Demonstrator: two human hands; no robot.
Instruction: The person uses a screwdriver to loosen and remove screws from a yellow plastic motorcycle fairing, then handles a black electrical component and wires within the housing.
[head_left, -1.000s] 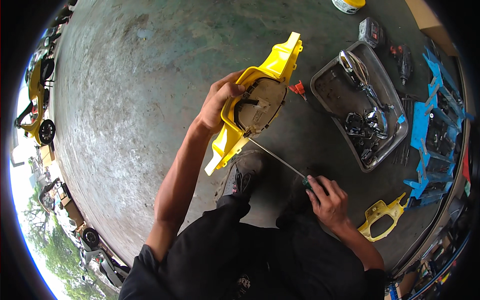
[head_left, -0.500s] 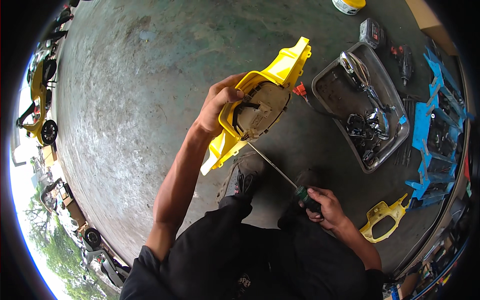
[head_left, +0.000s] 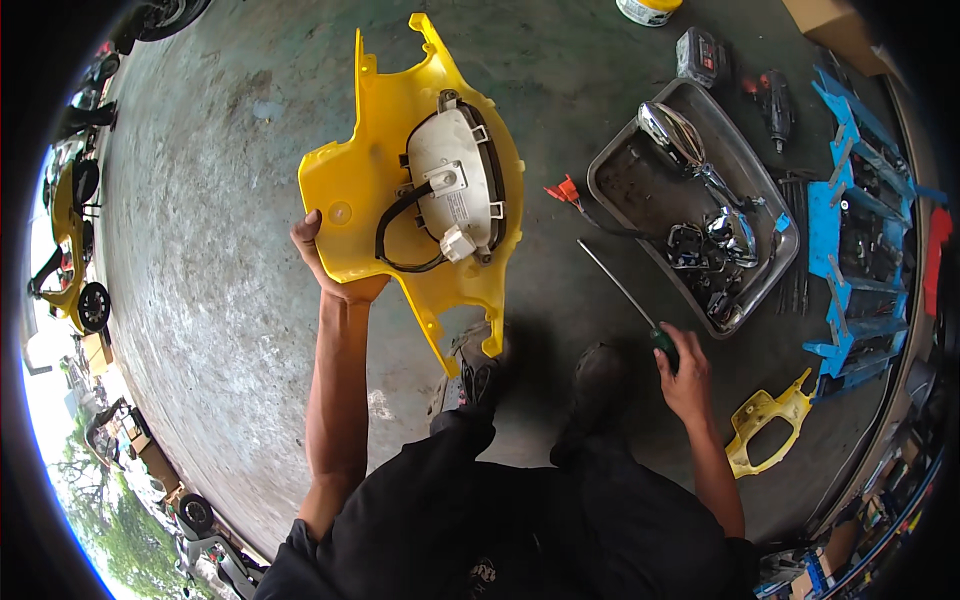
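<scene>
My left hand point(head_left: 335, 275) grips the lower left edge of a yellow plastic scooter handlebar cover point(head_left: 345, 175), holding it raised above the floor. The cover's hollow inner side faces me. Set in it is the pale back of an instrument cluster point(head_left: 440, 145), with a black looped cable point(head_left: 382, 232) and a white connector point(head_left: 458, 245). My left thumb lies on the edge; the other fingers are mostly hidden behind the cover. My right hand point(head_left: 688, 375) is closed around the dark green handle of a screwdriver point(head_left: 661, 340). Its long shaft points up and left, apart from the cover.
Right of the cover, a metal tray point(head_left: 632, 150) holds chrome mirrors point(head_left: 670, 135) and dark parts; a red connector point(head_left: 566, 190) hangs out of it. Beyond are a blue tool rack point(head_left: 825, 225), a power drill point(head_left: 777, 112) and a battery point(head_left: 702, 58). A smaller yellow frame point(head_left: 742, 430) lies nearer me.
My left hand has turned the cover over and moved it left and up, so its inner side shows fully. The screwdriver tip has left the cover; my right hand has moved slightly right and up.
</scene>
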